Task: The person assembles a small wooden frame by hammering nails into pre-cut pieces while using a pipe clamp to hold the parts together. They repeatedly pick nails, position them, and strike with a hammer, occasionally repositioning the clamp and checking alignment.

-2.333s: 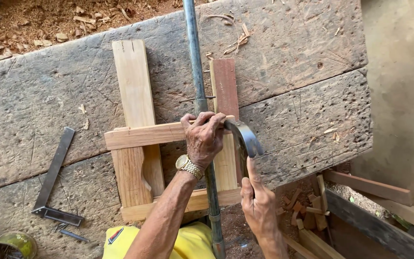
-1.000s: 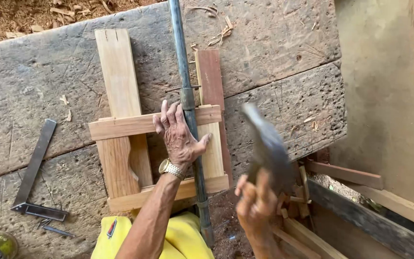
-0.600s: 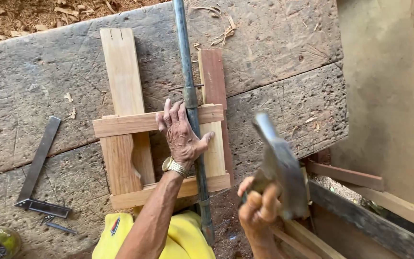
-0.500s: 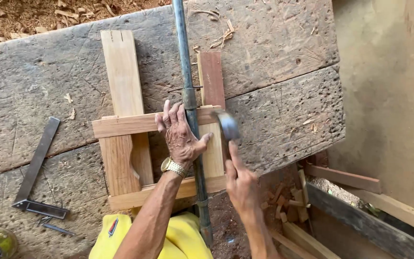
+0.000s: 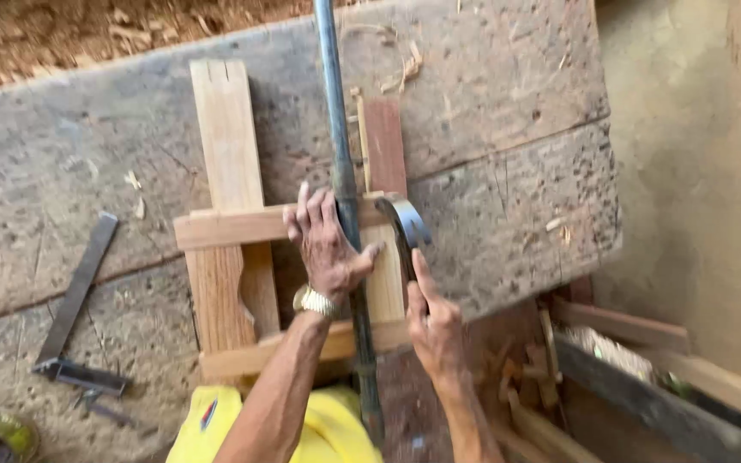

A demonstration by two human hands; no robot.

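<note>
Wooden slats joined into a small frame (image 5: 233,257) are laid flat on the weathered plank bench (image 5: 508,171). The frame's upper crosspiece is pressed down by the left hand (image 5: 326,244), whose grip is spread open, palm down, fingers fanned across the wood and the thumb pointing right. A watch (image 5: 315,302) is worn on that wrist. A dark metal pipe (image 5: 340,171) is seen running from the top edge down over the frame, just right of the left hand and touching its thumb side.

A hammer (image 5: 405,225) is held by the right hand (image 5: 435,321), the grip closed round the handle with the forefinger stretched along it. The steel head is set at the frame's right upright, just beside the left thumb, where the reddish slat (image 5: 385,146) meets the crosspiece; whether it touches the wood cannot be told.

A steel square (image 5: 75,300) is lying on the bench, well apart to the left.
</note>
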